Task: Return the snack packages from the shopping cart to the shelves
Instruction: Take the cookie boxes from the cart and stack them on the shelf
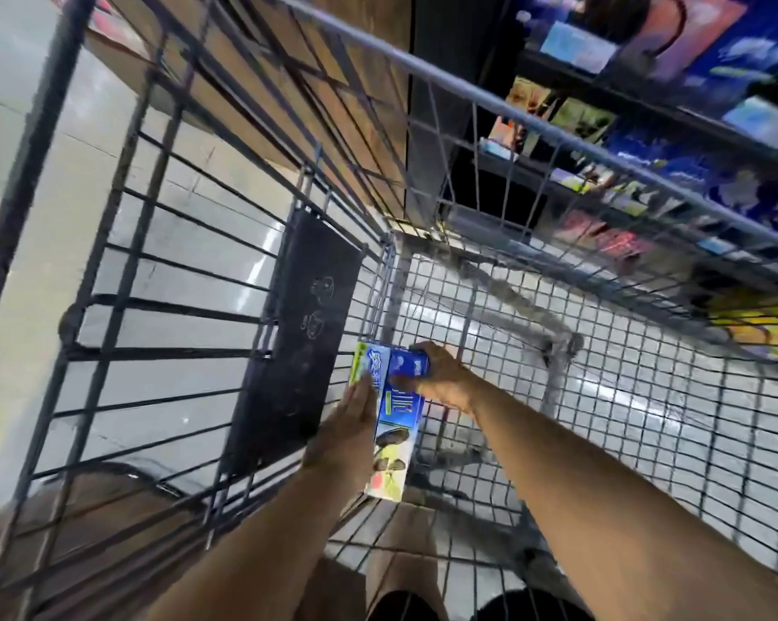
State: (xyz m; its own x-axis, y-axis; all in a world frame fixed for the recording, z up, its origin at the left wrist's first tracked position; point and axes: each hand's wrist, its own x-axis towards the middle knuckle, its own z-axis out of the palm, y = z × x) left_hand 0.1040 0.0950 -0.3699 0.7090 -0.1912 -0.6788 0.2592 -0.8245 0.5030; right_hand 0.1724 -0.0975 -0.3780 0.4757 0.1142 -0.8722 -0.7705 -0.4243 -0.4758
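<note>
While both arms reached down into the shopping cart (463, 89), the snack packages sat bunched at the basket's near-left corner, against the black seat flap (302, 333). Long box (396, 441): blue and white, cookie print, long axis running roughly 12 to 6 o'clock, near end toward the body. Left hand (351, 423) lay along its 9 o'clock side, fingers straight and pressed flat, not wrapped. Right hand (443, 374) came in from 3 o'clock, fingers curled round a small blue pack (408, 363) at the box's far end; a green-edged pack (369, 365) stood just beside at 9, could not tell if separate. Shelves (646, 141) lay at 1 to 2 o'clock, beyond the cart's right wall, well apart from both hands. Judgement: right hand nearer the shelves and gripping; the lift would go up over the rim toward 2 o'clock, left hand steadying the long box
</note>
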